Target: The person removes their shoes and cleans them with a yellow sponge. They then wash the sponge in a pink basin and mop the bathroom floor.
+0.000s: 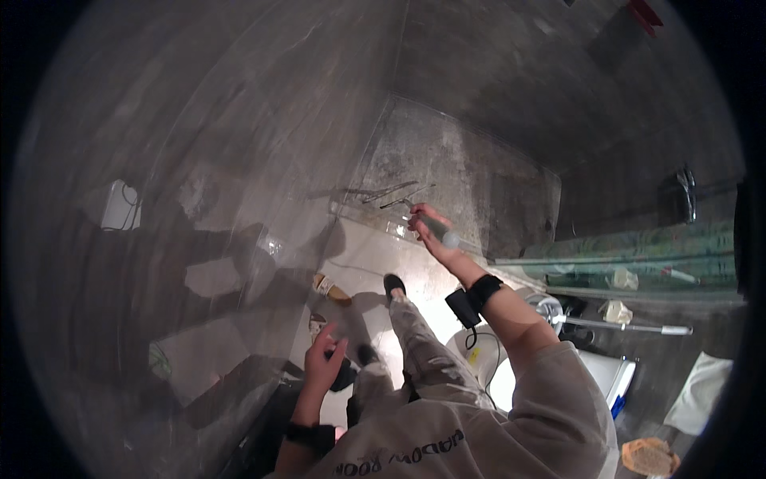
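Note:
In my right hand is a handled tool with a pale, translucent handle end. A thin, wide head at its far end looks like a squeegee blade; its dark lines partly merge with shadows. The head is over the stained grey floor of a shower corner, and whether it touches cannot be told. My left hand hangs low at my left side with its fingers apart, and nothing shows in it. Near it on the pale floor is a tan slipper, with a second slipper partly behind the fingers.
Dark grey walls close in ahead and on the left. At right hangs a green shower curtain. A toilet stands by my right leg, with a white-handled rod beyond it. A white box is at the left wall.

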The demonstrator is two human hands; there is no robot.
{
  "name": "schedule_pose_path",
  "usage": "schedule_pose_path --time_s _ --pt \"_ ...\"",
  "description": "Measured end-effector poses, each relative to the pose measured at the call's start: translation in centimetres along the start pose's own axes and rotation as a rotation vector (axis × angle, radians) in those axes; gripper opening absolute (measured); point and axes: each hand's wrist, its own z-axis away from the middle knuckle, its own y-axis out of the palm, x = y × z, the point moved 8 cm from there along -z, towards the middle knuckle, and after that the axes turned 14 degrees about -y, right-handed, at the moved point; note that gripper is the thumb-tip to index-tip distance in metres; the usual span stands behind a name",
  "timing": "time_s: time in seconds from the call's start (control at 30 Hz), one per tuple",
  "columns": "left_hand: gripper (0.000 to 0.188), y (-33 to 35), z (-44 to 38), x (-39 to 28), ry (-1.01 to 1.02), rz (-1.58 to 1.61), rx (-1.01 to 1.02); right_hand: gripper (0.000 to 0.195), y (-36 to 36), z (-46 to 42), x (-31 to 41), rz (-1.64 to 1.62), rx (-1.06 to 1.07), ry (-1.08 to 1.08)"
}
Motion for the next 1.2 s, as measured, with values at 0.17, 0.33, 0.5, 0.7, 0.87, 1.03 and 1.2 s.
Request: schedule_pose_path --time_s 0.17,0.33,0.5,0.7,0.87,1.03,1.2 --pt "0.038 -0.3 -0.8 5.4 -0.277 0.074 -0.055 0.020 -3.2 -11.6 -8.8 -0.100 -0.026 0.187" --pt "0.031 1.2 -1.2 6.6 -0.446 0.098 -0.105 0.023 -6.3 -22.2 -18.6 0.055 -0.072 0.217" --pt "0.037 3.1 -0.7 4.0 -0.638 -0.066 -0.106 0.023 -8.7 -33.1 -21.9 0.209 -0.094 0.183" --pt "0.041 4.4 -2.7 2.3 -0.577 0.066 -0.119 0.055 -11.0 -42.2 -26.3 0.136 -0.197 0.350" --pt "0.040 5.3 -3.5 1.7 -0.557 0.061 -0.103 0.054 -4.9 -31.1 -33.7 -0.103 0.111 0.448" --pt "0.036 5.0 -5.0 1.9 -0.678 0.011 -0.028 0.031 -1.6 -8.3 -37.9 -0.367 0.100 0.989" --pt "0.036 5.1 -5.1 4.0 -0.617 -0.057 -0.006 0.029 -4.2 6.9 -35.7 -0.312 0.147 1.283"
